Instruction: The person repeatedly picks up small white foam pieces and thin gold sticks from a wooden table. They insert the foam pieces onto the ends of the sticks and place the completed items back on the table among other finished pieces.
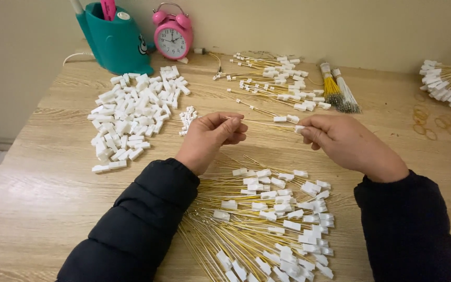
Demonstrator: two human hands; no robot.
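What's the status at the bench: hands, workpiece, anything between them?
Left hand pinches thin yellow wire. Right hand grips its white connector. Wire spans both hands above finished wire pile. Nothing between.

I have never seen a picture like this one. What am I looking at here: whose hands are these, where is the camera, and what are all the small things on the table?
There is no machine here. The single picture comes from a camera worn on a person's head, looking down at that person's own two bare hands over a light wooden table.

The left hand and the right hand together hold a thin yellow wire with small white plastic connectors, pinched in the fingers at each end.

Near the person lies a pile of yellow wires fitted with white connectors. To the left is a heap of loose white plastic connector pieces. Further back are a second pile of fitted wires, a pink alarm clock and a teal plastic holder.
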